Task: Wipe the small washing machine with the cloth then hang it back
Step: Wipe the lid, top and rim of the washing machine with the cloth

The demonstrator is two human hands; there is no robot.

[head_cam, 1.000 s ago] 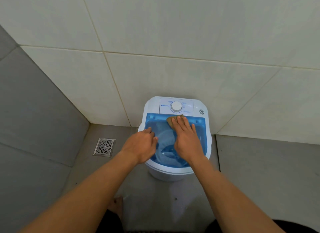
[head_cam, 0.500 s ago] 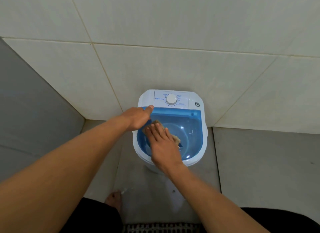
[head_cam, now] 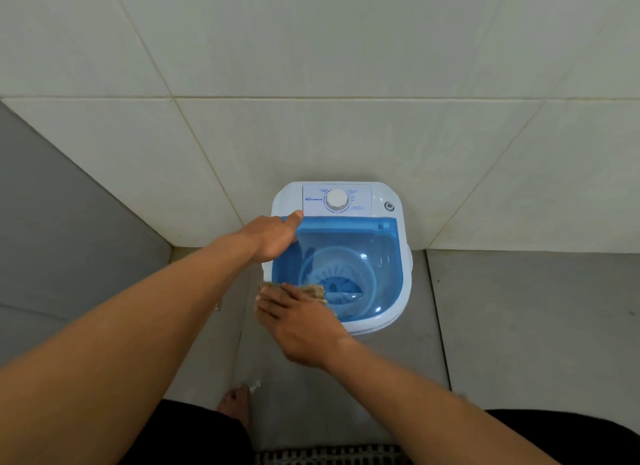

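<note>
Pale wall tiles (head_cam: 311,66) across the whole upper half of the frame, meeting grey floor tiles (head_cam: 519,326) along the lower right and a grey side wall (head_cam: 69,239) at the left edge. Two bare forearms reaching in from the lower corners toward the centre.

Just right of centre, against the foot of the wall: small washing machine (head_cam: 405,291), white body, translucent blue lid (head_cam: 381,257) on top with the ribbed drum bottom visible through it. White control panel along its upper edge, round dial (head_cam: 336,198) in the middle, small round button (head_cam: 389,206) toward the upper right corner.

Left hand (head_cam: 272,238) at the upper left corner of the lid, grip curled over the left rim, thumb stretched along the lid's upper edge.

Right hand (head_cam: 301,321) at the lower left edge of the machine, palm down, fingers spread flat and together pressing down on the cloth (head_cam: 311,290). Cloth tan, folded, pinned between palm and lid rim, only its upper edge showing past the fingertips.

Bare foot (head_cam: 237,404) on the floor at lower centre, dark grating (head_cam: 329,456) along the bottom edge.
</note>
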